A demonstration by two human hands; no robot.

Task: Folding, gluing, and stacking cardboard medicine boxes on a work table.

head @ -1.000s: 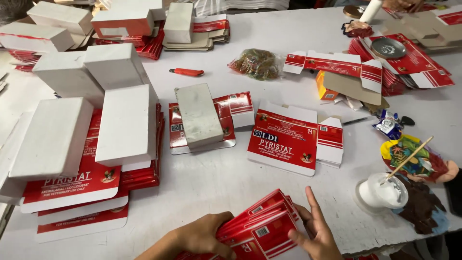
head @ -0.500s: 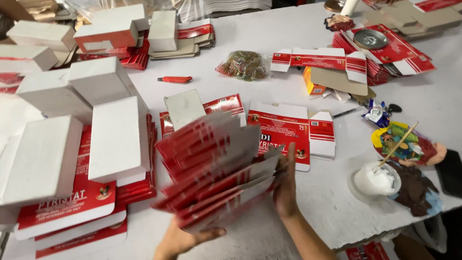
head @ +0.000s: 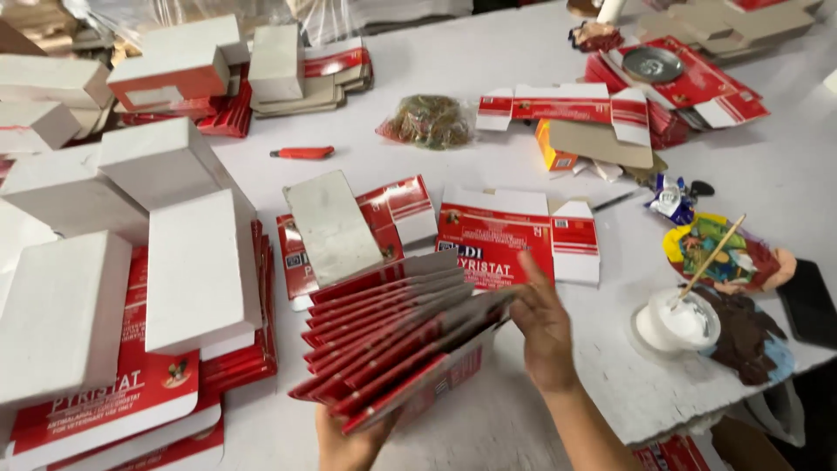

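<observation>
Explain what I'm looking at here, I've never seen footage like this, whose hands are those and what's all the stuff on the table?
This is shot by a camera worn on a person's head, looking down at their own two bare hands; there is no machine. The left hand grips a fanned stack of flat red cartons from below, and the right hand steadies its right edge. They work over a white table. On it lie one unfolded red carton, a further pile of flat cartons with a grey board on top, and white blocks stacked on more cartons at the left. Further back are a red utility knife and a bag of rubber bands. At the right stands a white pot with a stick in it, possibly glue.
</observation>
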